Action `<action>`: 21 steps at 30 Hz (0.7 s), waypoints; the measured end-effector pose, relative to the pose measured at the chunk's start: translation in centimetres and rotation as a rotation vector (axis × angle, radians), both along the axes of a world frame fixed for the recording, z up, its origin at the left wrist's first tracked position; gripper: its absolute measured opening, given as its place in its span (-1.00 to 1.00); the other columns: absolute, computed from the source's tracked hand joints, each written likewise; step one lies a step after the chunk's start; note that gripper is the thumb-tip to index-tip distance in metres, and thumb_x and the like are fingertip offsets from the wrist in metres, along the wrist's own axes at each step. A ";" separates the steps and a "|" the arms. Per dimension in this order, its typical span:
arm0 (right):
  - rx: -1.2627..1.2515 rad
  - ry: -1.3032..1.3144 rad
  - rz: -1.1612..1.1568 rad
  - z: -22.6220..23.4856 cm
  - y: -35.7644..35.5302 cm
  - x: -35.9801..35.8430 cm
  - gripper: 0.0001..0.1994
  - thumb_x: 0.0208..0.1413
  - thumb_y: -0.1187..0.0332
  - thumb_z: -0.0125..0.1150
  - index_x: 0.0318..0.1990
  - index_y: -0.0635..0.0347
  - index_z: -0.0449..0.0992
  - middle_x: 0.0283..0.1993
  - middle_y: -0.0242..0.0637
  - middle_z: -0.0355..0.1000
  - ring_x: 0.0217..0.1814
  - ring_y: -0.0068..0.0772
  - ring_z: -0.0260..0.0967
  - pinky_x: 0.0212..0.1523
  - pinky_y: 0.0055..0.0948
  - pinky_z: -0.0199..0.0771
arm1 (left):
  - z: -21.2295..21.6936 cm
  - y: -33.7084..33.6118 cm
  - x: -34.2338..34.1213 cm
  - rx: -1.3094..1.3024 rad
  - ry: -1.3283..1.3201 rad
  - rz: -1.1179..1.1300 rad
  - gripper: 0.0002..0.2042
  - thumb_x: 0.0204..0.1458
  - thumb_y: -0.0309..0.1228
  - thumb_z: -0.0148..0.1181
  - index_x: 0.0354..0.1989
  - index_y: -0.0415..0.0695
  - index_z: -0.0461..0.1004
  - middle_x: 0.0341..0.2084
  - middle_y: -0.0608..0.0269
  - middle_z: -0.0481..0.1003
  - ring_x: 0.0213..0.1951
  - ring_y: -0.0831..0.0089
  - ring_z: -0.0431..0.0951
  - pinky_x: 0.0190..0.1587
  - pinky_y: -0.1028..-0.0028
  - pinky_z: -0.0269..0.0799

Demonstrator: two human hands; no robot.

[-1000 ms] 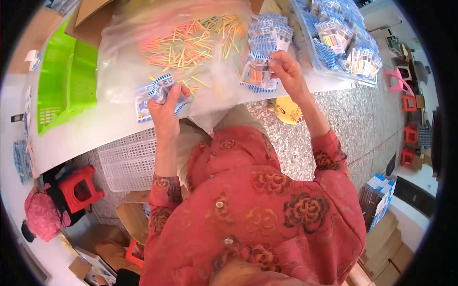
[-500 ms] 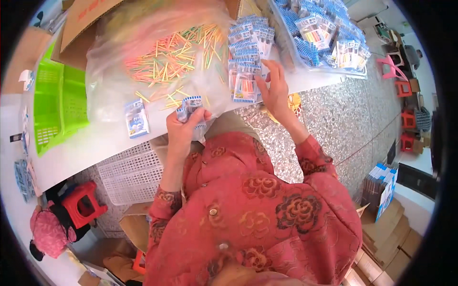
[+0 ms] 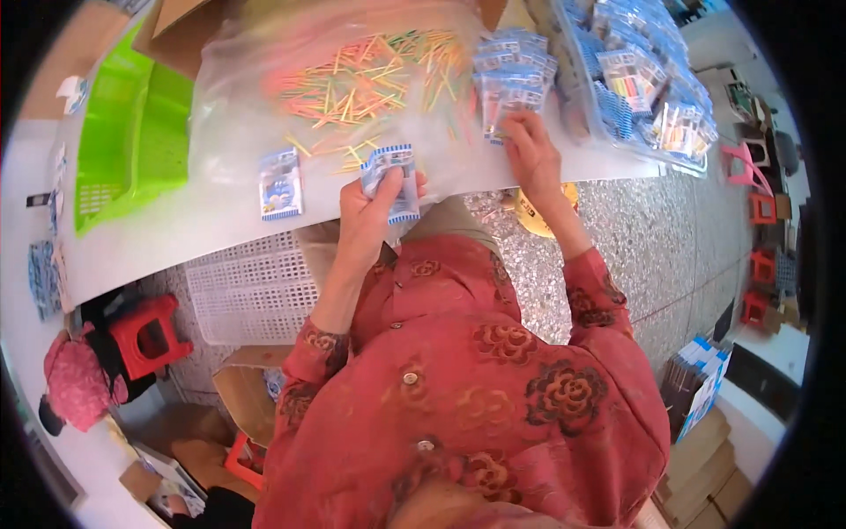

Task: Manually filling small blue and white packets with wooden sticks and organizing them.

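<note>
Clamped a blue-and-white packet [image 3: 404, 189] between thumb and fingers of the left hand [image 3: 368, 207], just on the near side of the stick heap [image 3: 370, 75]. Had the right hand [image 3: 535, 159] bent at the near end of the packet row [image 3: 511, 70], right of the heap; could not tell whether gripping or merely touching. Saw many packets already massed in the clear bin [image 3: 575, 106], farther right of the heap. Judged only partway along, with plenty of sticks loose. Noticed a flat packet [image 3: 281, 184] left of and nearer than the heap, contents unclear.
</note>
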State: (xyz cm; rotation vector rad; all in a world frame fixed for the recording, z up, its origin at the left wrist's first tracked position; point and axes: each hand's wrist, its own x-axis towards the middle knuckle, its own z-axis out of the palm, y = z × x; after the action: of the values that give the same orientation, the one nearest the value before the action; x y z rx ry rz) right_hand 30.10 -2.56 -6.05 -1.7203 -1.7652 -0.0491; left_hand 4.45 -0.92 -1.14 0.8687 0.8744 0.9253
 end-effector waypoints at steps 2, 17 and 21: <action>0.004 0.000 0.023 0.3 0.0 0.0 -0.70 -0.13 0.59 0.14 -0.18 0.10 0.43 -0.08 -0.30 0.32 -0.22 -0.22 0.41 -0.30 -0.34 0.44 | -0.2 0.0 -0.3 -0.001 0.024 0.004 -0.80 0.11 -0.37 0.08 -0.28 -0.28 0.50 -0.41 0.15 0.55 -0.38 0.49 0.53 -0.27 0.50 0.45; -0.060 0.509 0.375 8.6 -0.5 -7.8 -0.67 -0.16 0.57 0.27 -0.16 0.18 0.45 -0.04 -0.30 0.32 -0.36 -0.54 0.29 -0.44 -0.60 0.31 | -0.6 -0.4 -0.7 0.226 0.221 0.066 -0.87 -0.10 -0.52 0.28 -0.37 -0.29 0.56 -0.52 0.33 0.54 -0.47 0.72 0.42 -0.39 0.65 0.34; 0.035 0.389 0.604 9.2 0.0 -9.3 -0.66 -0.19 0.55 0.32 -0.17 0.20 0.45 -0.10 -0.25 0.36 -0.35 -0.44 0.34 -0.43 -0.54 0.35 | -0.6 -0.4 -1.1 0.293 0.258 0.110 -0.89 -0.13 -0.53 0.30 -0.40 -0.27 0.56 -0.61 0.42 0.46 -0.53 0.75 0.33 -0.48 0.66 0.24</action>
State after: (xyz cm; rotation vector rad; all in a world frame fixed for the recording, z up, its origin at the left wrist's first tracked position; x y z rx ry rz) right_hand 20.84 -2.52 3.15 -1.0227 -1.8821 0.4790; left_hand 3.38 -1.35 -1.79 1.2217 1.0314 1.0689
